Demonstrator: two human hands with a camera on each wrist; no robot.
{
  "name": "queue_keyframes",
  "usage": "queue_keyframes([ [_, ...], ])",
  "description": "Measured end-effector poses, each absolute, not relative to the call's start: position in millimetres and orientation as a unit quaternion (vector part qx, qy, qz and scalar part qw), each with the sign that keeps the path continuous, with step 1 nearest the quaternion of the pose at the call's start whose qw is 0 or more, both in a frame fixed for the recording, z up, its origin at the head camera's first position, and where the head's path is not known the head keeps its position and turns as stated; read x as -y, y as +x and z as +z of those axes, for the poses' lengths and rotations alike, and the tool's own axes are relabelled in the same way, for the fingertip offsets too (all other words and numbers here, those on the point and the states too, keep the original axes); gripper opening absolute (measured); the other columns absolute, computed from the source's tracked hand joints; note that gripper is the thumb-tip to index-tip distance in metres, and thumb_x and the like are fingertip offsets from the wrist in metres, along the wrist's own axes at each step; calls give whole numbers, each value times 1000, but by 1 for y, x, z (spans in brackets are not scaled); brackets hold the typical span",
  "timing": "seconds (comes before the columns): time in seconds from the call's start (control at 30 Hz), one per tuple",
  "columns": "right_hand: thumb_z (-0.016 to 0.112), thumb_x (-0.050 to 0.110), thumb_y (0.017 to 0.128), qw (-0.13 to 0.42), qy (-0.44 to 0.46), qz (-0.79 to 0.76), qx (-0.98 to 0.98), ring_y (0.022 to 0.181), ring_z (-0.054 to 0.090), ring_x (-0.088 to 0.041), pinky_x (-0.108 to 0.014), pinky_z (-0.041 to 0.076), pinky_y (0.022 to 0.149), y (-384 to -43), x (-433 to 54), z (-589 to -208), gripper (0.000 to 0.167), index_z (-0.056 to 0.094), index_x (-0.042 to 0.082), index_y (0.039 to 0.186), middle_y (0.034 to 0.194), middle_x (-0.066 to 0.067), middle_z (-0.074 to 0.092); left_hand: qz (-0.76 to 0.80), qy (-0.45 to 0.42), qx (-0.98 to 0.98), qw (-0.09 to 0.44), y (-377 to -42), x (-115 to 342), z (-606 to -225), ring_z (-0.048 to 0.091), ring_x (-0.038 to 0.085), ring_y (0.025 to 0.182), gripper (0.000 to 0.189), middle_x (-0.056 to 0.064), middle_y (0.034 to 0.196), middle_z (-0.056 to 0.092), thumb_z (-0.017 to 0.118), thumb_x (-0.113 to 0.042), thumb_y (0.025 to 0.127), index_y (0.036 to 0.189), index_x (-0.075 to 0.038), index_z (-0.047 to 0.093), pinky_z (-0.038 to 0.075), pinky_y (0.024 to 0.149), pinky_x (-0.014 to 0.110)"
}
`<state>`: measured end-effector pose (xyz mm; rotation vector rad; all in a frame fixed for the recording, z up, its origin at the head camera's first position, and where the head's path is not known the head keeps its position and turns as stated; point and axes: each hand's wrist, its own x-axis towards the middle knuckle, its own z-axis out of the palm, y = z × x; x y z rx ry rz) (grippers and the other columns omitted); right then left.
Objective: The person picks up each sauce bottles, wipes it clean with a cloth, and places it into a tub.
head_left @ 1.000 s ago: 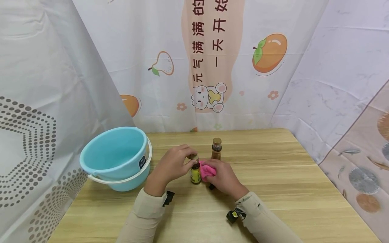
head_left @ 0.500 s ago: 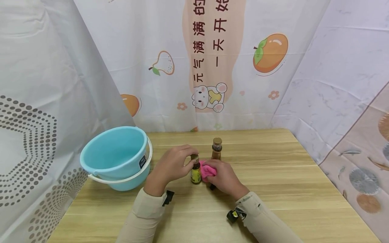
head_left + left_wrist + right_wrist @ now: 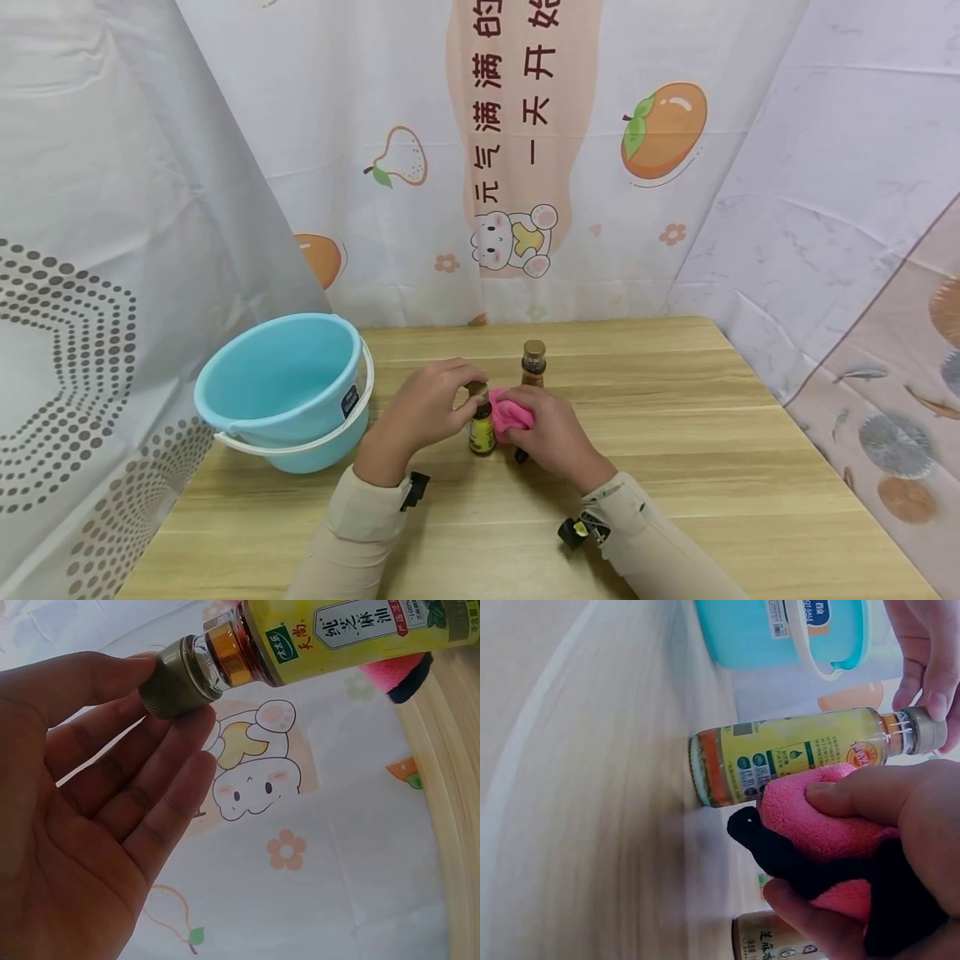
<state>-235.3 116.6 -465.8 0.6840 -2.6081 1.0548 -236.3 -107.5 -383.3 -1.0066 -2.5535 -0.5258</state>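
A small sesame oil bottle (image 3: 482, 435) with a yellow label stands upright on the table. My left hand (image 3: 427, 408) pinches its ribbed cap (image 3: 180, 679) between thumb and fingertips, as the left wrist view shows. On the bottle's right side, my right hand (image 3: 557, 433) grips a bunched pink cloth (image 3: 513, 417) with a black edging strip (image 3: 795, 862). The right wrist view has the cloth right up against the yellow label (image 3: 787, 754). Behind the right hand rises a second, taller bottle (image 3: 533, 363) with a gold-brown cap, its lower part mostly hidden.
To the left stands a light blue bucket (image 3: 315, 429) with its white handle (image 3: 288, 448) hanging down in front. The wooden table (image 3: 675, 467) stretches right and forward. Printed curtains (image 3: 405, 250) close off the back and both sides.
My right hand and the pink cloth have shifted slightly upward along the yellow-labelled bottle, and the cloth's folds have changed. My left hand stays on the cap.
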Motion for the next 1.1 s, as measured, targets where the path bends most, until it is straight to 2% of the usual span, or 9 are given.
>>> queue_keyframes([
  [0.3,87,8,80,138,229,369,890,108,71,-20,-37,60,87,-233,-117,-458,48,75,22,124,129,-5,71,-183,-347,904,172,-236,107,-383,70,7,94,18,-6,102,75,79,-23,93,109,-15,77,61,85,29],
  [0.6,86,9,81,129,237,367,890,108,70,-18,-35,60,88,-235,-115,-461,44,76,20,123,126,-2,73,-173,-346,905,177,-236,107,-383,70,6,93,18,-7,101,75,80,-24,93,108,-15,77,61,84,29],
  [0.9,89,12,80,112,238,361,895,94,64,-8,-25,54,77,-236,-114,-469,49,75,27,125,126,7,73,-177,-345,904,179,-234,106,-382,70,6,91,16,-8,98,75,79,-23,93,106,-16,77,60,83,29],
  [1.1,89,15,79,106,240,343,902,88,62,-8,-24,53,74,-237,-116,-476,42,77,27,118,120,8,74,-170,-345,906,176,-233,105,-381,70,7,92,15,-8,98,74,78,-23,93,106,-16,77,60,83,29],
])
